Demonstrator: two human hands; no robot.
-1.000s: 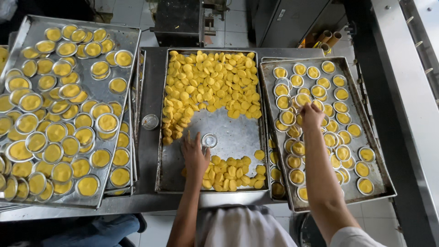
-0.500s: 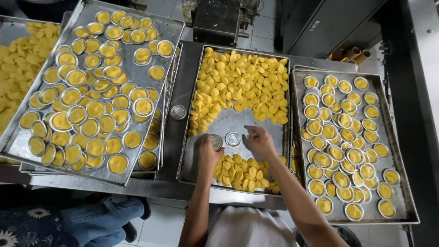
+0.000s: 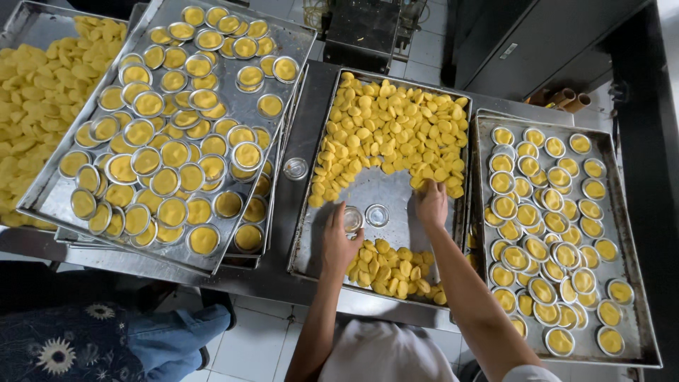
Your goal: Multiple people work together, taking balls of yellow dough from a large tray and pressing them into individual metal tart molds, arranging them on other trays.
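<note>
Left hand (image 3: 339, 244) rests on the bare metal of the middle tray (image 3: 311, 233), fingers curled around a small round metal cup (image 3: 353, 218), shiny and empty, with a second cup (image 3: 377, 215) just beside it. Right hand (image 3: 431, 204) reaches, fingers bent down and narrow, into the edge of the heap of dough pieces (image 3: 389, 134): pale yellow, flat, roundish discs; whether it grips one cannot be told.

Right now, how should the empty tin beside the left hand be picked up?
Pinch the tin by its rim from straight above. It sits upright and alone on bare tray, so the round edge is free; the left hand is closest.
</note>
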